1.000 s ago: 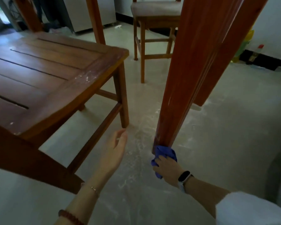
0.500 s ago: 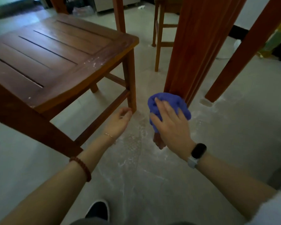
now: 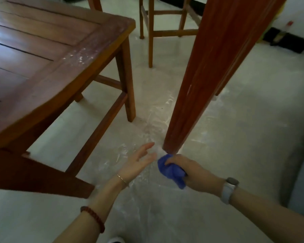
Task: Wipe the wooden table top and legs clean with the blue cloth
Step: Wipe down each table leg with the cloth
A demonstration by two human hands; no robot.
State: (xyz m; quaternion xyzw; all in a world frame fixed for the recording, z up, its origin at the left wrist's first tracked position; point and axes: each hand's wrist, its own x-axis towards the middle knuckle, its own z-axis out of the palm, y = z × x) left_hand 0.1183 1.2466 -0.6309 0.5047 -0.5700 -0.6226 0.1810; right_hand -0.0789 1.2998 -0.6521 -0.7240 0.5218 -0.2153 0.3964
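At the leg's (image 3: 197, 95) foot, one blue cloth (image 3: 171, 170) (bunched).

Dusty floor where I crouch

Pale floor (image 3: 235, 137) under me, streaked with white dust. A slatted wooden chair (image 3: 42, 55) sits near left, another chair (image 3: 151, 32) stands farther off, and a white wall (image 3: 298, 18) with dark skirting lies far right.

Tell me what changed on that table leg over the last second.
The right hand ran the blue cloth up the table leg from its foot, then back down; it now grips the bunched cloth just below the foot, near the dusty floor. The left hand stayed open, holding nothing, beside the leg. The wooden chair did not move.
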